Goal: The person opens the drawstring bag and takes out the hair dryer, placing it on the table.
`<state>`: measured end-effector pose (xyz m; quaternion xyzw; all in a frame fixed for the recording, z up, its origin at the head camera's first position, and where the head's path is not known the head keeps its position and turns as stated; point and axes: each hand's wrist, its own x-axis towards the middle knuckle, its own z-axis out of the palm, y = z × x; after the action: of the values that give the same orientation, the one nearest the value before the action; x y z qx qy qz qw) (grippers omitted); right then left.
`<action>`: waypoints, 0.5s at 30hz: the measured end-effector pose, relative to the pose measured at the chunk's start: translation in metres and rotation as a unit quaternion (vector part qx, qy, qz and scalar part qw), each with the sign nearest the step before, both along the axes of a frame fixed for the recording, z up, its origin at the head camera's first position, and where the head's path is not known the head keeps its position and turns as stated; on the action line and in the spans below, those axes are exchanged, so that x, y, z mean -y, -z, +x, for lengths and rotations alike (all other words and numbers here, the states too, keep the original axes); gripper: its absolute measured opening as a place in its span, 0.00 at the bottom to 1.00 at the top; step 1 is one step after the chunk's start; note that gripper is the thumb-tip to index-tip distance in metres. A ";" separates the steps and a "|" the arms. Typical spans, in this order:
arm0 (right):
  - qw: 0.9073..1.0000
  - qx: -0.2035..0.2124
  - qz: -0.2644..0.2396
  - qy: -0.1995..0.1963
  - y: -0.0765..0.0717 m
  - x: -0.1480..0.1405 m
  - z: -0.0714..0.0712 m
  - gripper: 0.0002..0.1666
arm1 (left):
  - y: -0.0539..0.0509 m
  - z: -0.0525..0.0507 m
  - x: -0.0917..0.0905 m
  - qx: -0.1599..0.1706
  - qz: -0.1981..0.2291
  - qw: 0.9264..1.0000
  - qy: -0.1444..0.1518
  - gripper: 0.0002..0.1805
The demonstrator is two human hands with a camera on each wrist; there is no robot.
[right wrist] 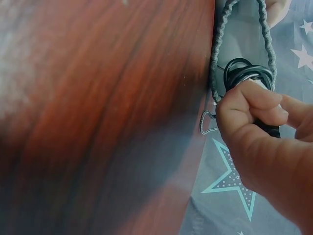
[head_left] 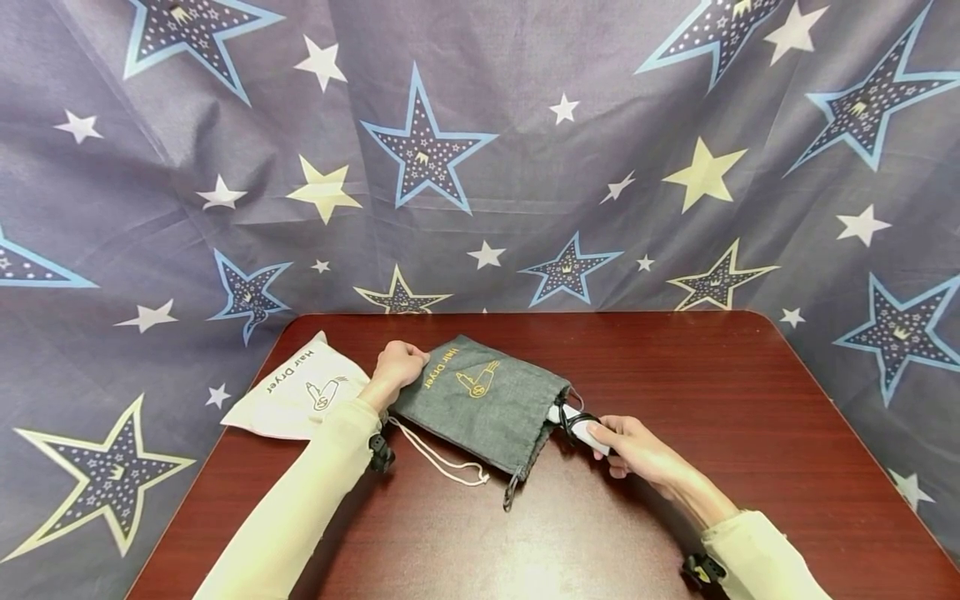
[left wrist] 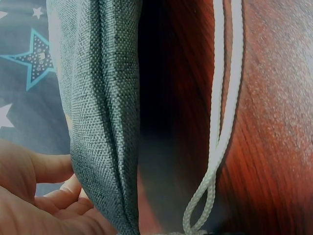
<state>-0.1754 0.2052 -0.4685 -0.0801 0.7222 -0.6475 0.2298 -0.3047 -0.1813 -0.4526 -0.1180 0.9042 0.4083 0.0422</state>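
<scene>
A dark grey drawstring bag (head_left: 487,408) marked "Hair Dryer" lies on the table, its mouth facing right. Its closed far-left end is pinched between the thumb and fingers of my left hand (head_left: 401,365). My right hand (head_left: 633,447) grips the white handle of a hair dryer (head_left: 596,437), which sticks out of the bag's mouth. A black cord (right wrist: 247,73) is wound round that handle. The rest of the dryer is hidden inside the bag. In the right wrist view, the grey mouth gapes around the handle.
A white "Hair Dryer" bag (head_left: 300,392) lies at the table's left, partly behind my left forearm. Its white drawstring (head_left: 435,458) trails below the grey bag. The reddish-brown table (head_left: 750,383) ends at a star-patterned cloth (head_left: 510,167).
</scene>
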 end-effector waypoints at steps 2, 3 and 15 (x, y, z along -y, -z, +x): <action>1.000 -0.002 -0.001 -0.002 -0.001 0.000 0.001 0.21 | -0.001 0.000 0.000 0.000 0.002 1.000 0.000 0.11; 1.000 -0.002 -0.002 -0.003 -0.001 0.000 0.001 0.21 | -0.001 0.000 0.000 0.001 0.002 1.000 0.000 0.10; 1.000 0.004 0.001 -0.001 0.002 -0.003 0.003 0.22 | -0.004 0.002 0.001 0.002 0.004 1.000 -0.003 0.11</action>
<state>-0.1720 0.2086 -0.4708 -0.0786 0.7217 -0.6469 0.2334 -0.3028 -0.1822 -0.4490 -0.1211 0.9021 0.4119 0.0433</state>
